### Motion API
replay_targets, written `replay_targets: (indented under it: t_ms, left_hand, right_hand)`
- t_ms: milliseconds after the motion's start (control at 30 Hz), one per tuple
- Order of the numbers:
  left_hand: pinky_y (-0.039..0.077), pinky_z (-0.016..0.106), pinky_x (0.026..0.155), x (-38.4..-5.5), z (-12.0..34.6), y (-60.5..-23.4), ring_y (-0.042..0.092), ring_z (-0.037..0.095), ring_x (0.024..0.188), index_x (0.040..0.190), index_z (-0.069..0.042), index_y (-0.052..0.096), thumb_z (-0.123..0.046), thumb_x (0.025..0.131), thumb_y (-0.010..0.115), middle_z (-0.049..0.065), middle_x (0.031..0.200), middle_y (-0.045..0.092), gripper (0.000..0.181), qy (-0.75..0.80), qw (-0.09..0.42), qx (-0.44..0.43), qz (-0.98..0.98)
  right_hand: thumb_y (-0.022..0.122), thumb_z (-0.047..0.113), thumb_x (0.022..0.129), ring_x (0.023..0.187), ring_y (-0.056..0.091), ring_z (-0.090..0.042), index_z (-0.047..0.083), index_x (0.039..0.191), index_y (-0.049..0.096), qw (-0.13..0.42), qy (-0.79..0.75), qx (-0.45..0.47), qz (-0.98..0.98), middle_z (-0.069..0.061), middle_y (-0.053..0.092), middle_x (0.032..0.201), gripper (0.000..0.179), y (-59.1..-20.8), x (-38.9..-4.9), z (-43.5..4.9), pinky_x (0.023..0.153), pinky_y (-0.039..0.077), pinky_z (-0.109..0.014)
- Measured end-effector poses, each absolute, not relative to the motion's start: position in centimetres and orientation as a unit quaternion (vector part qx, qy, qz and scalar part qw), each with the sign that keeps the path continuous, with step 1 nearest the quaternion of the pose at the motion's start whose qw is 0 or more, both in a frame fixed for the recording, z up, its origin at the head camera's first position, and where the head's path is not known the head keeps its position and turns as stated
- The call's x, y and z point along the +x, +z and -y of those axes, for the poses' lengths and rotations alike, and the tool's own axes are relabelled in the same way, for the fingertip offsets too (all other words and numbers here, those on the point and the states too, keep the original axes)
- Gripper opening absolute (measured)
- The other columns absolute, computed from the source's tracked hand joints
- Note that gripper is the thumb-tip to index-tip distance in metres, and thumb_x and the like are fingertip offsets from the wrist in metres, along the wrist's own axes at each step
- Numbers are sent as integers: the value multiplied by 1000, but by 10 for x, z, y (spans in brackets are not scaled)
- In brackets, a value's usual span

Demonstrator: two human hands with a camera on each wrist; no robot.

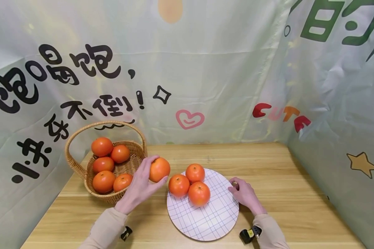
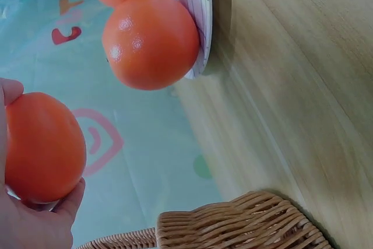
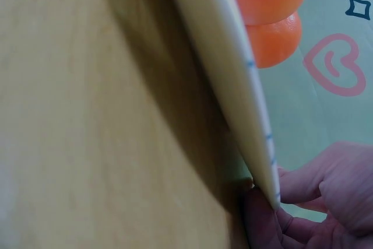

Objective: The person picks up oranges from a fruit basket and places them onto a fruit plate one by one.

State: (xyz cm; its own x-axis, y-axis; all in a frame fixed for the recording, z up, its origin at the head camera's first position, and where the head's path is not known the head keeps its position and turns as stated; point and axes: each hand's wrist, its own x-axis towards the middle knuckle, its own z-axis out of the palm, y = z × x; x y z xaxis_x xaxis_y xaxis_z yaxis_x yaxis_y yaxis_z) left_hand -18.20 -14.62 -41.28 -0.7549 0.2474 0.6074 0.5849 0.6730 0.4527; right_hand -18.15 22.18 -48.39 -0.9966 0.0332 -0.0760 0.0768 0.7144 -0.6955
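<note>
An orange (image 1: 160, 169) is gripped by my left hand (image 1: 143, 183), thumb on one side and fingers on the other, in the gap between basket and plate. In the left wrist view this held orange (image 2: 46, 147) is at the left, apart from the others. Three oranges (image 1: 199, 194) sit together on the left half of a round white plate (image 1: 216, 218) with blue checked lines. My right hand (image 1: 244, 193) pinches the plate's right rim; the right wrist view has the thumb on top and fingers under the edge (image 3: 268, 161). Several oranges (image 1: 104, 181) lie in a wicker basket (image 1: 132, 164).
The basket, with its tall arched handle (image 1: 106, 122), stands at the table's left. A wooden table (image 1: 261, 162) lies under everything. Printed cloth (image 1: 221, 86) hangs behind and at both sides. Black straps (image 1: 249, 234) are near both wrists.
</note>
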Motion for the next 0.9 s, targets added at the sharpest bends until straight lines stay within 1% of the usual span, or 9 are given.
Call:
replay_targets:
  t_ms: [100,300,433,667,900]
  left_hand:
    - [59,37,77,-182,146,-413,65,22,100,135,-10,50,-28,78,81,10,127,58,68,-327,257,-250,874]
    - [58,40,84,-180,145,-415,61,21,110,136,-12,50,-29,77,83,6,129,56,69,-317,237,-268,878]
    - [58,41,86,-178,142,-415,61,20,111,136,-13,50,-30,77,83,6,130,56,70,-314,228,-275,880]
    - [58,41,89,-176,139,-415,61,20,115,137,-14,51,-30,76,84,6,133,55,72,-305,227,-286,880]
    - [57,44,92,-172,136,-415,61,22,117,139,-13,51,-34,75,85,7,135,55,75,-303,217,-293,881]
  right_hand:
    - [63,9,96,70,49,-19,1,116,64,26,-376,27,-926,-8,55,79,22,-484,-181,-222,63,37,-30]
    - [63,9,95,70,49,-19,1,117,64,23,-375,24,-926,-8,55,79,23,-483,-180,-222,63,37,-30]
    - [63,9,95,70,50,-19,1,117,64,25,-375,24,-926,-8,55,79,23,-483,-180,-222,63,37,-29]
    - [62,10,96,71,50,-19,1,118,64,28,-377,25,-926,-8,56,80,24,-483,-181,-222,63,37,-29]
    - [62,10,96,71,50,-20,1,118,63,31,-378,26,-925,-8,56,80,24,-484,-181,-222,63,37,-30]
